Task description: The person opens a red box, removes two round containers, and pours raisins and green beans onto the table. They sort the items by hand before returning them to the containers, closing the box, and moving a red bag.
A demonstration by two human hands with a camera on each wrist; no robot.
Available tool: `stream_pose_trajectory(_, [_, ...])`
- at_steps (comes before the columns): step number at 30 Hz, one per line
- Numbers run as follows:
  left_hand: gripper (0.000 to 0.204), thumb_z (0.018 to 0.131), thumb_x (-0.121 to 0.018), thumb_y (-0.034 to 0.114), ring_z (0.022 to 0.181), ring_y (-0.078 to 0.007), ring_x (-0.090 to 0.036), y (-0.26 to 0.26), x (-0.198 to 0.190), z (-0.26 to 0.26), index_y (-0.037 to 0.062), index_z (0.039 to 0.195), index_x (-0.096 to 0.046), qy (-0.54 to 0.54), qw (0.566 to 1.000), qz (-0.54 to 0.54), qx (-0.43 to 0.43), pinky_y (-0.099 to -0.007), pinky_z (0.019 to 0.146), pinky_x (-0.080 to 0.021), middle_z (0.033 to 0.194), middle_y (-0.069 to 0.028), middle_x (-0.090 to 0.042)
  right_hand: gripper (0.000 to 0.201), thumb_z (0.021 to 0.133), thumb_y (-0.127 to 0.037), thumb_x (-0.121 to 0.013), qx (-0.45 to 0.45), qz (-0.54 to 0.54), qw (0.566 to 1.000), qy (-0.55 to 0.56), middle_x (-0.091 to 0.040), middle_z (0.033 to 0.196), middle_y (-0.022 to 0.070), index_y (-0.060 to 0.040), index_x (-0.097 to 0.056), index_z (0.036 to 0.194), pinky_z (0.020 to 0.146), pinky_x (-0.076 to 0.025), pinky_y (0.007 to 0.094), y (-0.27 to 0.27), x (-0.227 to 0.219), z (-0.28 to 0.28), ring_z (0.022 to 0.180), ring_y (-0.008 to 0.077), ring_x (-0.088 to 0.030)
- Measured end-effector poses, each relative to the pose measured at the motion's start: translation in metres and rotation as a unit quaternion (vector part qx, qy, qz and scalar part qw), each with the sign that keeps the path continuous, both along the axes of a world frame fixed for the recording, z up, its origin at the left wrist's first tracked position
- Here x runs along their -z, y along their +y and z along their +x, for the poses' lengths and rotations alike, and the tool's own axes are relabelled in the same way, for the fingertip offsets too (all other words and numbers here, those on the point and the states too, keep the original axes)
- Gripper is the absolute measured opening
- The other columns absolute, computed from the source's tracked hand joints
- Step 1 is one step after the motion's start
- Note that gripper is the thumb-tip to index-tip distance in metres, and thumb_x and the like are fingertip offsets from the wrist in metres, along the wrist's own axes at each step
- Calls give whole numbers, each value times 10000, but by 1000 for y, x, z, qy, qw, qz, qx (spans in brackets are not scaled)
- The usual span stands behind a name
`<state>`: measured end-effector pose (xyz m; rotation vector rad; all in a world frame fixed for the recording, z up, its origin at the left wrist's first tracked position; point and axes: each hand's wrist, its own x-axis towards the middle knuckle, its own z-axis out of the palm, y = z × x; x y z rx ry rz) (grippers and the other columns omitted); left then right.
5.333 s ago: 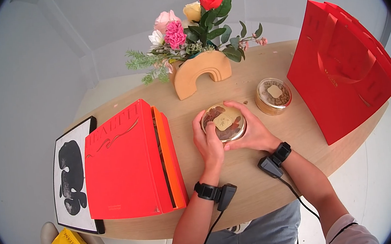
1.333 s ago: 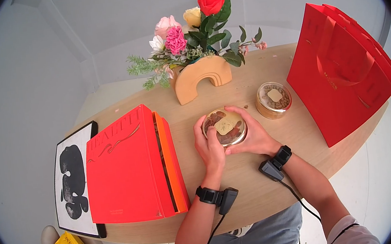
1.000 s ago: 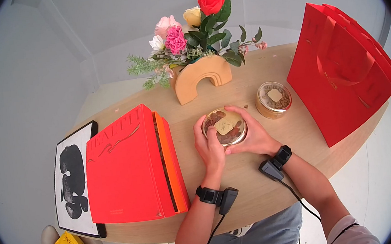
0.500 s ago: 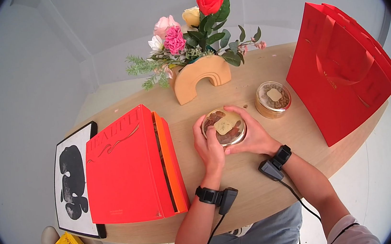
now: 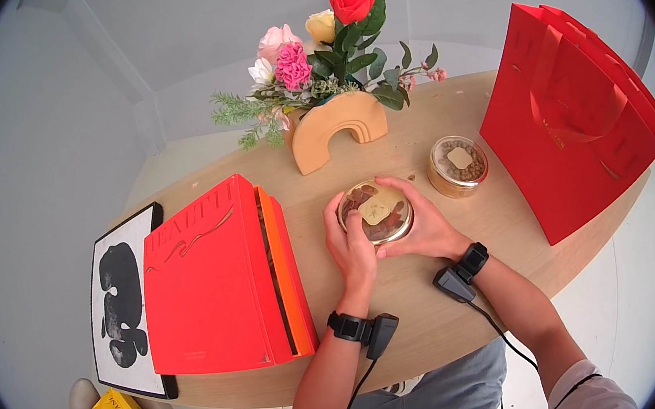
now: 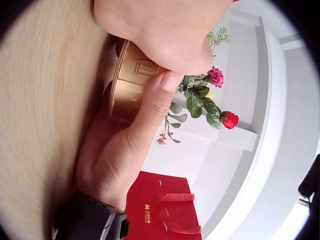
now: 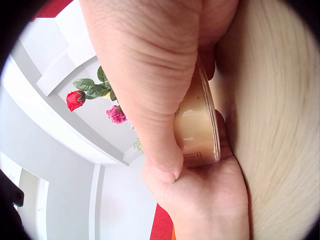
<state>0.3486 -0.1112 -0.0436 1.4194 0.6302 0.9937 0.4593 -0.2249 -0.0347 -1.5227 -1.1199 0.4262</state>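
A round, gold-sided jar with a clear lid and pale gold label (image 5: 377,212) sits between both hands near the middle of the pale wooden table (image 5: 429,314), on or just over the wood (I cannot tell which). Both forearms converge on it from the near edge. Reddish-brown pieces show through its lid; a second round gold jar (image 5: 459,180), near a tall red paper bag (image 5: 530,141), holds small brown lumps. The left hand (image 5: 352,244) clasps one side, thumb on the lid; the right hand (image 5: 429,227) curls around the other.
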Motion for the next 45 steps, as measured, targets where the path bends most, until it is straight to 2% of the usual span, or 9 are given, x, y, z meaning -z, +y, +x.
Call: stream_pose_trajectory(45, [371,968,-515,89,1179,-242,-626,0,1,0,-22,1311,-606,0,1000,9,-5,-356,1043,-481,1262,-144,-661,1185,595,-360,-1048,-8,10,1000,3,-476,1547,163,-57,-408,1545,1199,-404,400,0,1,0,1431,277,-488])
